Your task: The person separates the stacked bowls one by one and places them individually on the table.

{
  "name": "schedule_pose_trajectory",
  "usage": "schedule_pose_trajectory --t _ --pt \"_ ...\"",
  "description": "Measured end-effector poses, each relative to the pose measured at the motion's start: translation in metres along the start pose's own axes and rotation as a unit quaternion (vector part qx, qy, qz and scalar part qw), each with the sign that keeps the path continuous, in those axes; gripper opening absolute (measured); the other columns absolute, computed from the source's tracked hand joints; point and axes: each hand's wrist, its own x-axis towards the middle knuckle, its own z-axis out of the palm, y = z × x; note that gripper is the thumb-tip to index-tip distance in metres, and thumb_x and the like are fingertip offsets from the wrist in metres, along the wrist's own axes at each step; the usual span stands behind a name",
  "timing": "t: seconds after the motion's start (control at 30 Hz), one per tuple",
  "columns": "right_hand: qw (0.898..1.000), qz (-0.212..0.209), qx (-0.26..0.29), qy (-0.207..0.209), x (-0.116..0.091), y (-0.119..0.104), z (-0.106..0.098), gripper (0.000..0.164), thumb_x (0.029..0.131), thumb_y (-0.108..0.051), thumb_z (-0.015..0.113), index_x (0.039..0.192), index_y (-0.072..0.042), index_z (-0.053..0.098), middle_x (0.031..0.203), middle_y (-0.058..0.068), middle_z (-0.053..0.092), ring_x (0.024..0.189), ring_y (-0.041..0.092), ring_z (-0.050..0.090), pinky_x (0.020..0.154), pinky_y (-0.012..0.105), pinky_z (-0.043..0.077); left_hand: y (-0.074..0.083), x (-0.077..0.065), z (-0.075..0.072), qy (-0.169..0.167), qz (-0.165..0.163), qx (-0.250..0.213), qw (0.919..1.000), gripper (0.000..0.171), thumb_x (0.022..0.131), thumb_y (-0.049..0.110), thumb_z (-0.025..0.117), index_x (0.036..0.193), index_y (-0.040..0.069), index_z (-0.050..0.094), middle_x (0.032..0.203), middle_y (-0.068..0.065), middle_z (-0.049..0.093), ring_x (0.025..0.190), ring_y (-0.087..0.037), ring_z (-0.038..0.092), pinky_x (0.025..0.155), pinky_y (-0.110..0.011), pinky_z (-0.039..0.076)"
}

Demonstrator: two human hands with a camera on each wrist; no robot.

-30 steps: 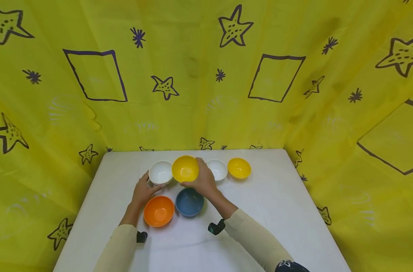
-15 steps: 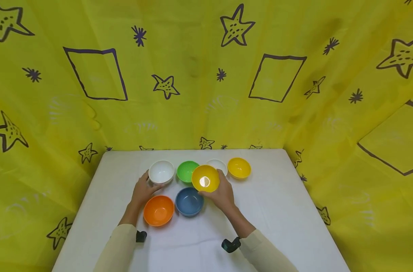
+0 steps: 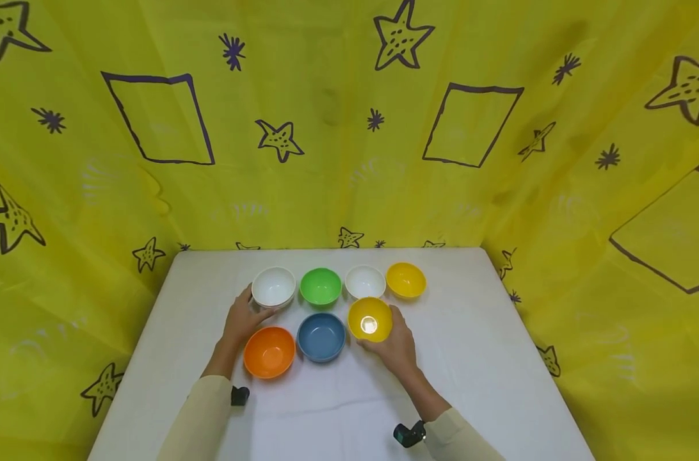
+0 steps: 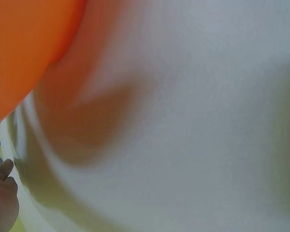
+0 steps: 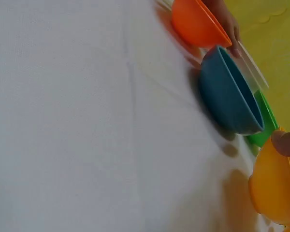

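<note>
Yellow bowl (image 3: pixel 370 319) sits in the right hand (image 3: pixel 397 346) in the head view, the fingers curled round its near side, thumb toward the blue bowl (image 3: pixel 321 337). It is at the right end of the front row, just beside the blue bowl and in front of a white bowl (image 3: pixel 365 282); whether it rests on the table (image 3: pixel 476 358) or is just above it I cannot tell. An orange bowl (image 3: pixel 269 351) stands left of the blue one. The back row runs left white bowl (image 3: pixel 273 287), green bowl (image 3: pixel 321 286), white bowl, and a second yellow one (image 3: pixel 406 280). The left hand (image 3: pixel 241 318) lies between the orange bowl and the left white bowl, its fingers touching the white bowl's near wall; how far they curl is unclear. Yellow cloth with stars (image 3: pixel 349 128) hangs behind and at both sides.

In the left wrist view the orange bowl (image 4: pixel 24 48) fills the upper left corner, blurred, above white table (image 4: pixel 208 121). Fingertips (image 4: pixel 2 193) show at the lower left edge, loosely bent.

In the right wrist view the yellow bowl (image 5: pixel 273 186) is at the lower right, a fingertip (image 5: pixel 287 143) on its rim. Beside it stand the blue bowl (image 5: pixel 227 96), a sliver of green bowl (image 5: pixel 262 133) and the orange bowl (image 5: pixel 195 21), with the left hand (image 5: pixel 227 19) behind the orange one.
</note>
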Motion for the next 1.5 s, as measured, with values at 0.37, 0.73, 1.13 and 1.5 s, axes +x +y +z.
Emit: schedule_pose_trajectory --t 0.37,0.73,1.13,1.5 --pt "0.999 0.035 -0.010 -0.008 -0.007 0.008 0.003 0.107 0.067 -0.034 0.097 0.151 0.002 0.043 0.143 0.023 0.057 0.126 0.041 0.058 0.107 0.060 0.048 0.003 0.002 -0.001 -0.006 -0.013 0.007 0.9999 0.100 0.092 0.035 0.084 0.165 0.002 0.024 0.167 -0.023 0.033 0.153 -0.045 0.029 0.123 -0.065 0.022" --pt "0.997 0.052 -0.047 -0.026 -0.011 0.011 0.002 0.116 0.071 -0.043 0.096 0.157 0.006 0.036 0.161 0.028 0.039 0.150 0.047 0.034 0.119 0.064 0.032 -0.002 0.002 -0.002 -0.002 -0.015 0.004 0.9999 0.102 0.091 0.038 0.084 0.166 0.003 0.024 0.167 -0.023 0.033 0.152 -0.046 0.030 0.122 -0.066 0.024" --pt "0.999 -0.025 -0.004 0.033 0.004 -0.020 0.009 0.107 0.083 -0.038 0.091 0.163 -0.003 0.031 0.169 0.021 0.029 0.156 0.040 0.026 0.124 0.058 0.025 -0.001 0.001 -0.002 -0.002 -0.009 0.001 1.0000 0.106 0.089 0.041 0.086 0.165 0.002 0.025 0.166 -0.024 0.033 0.152 -0.046 0.030 0.122 -0.065 0.023" --pt "0.998 -0.048 0.008 -0.026 0.047 -0.071 0.031 0.114 0.083 -0.050 0.087 0.166 -0.004 0.024 0.171 0.024 0.021 0.158 0.040 0.019 0.122 0.063 0.026 0.001 -0.001 -0.003 -0.007 -0.014 0.000 0.9999 0.104 0.090 0.039 0.085 0.166 0.001 0.024 0.167 -0.024 0.032 0.152 -0.047 0.028 0.122 -0.066 0.022"
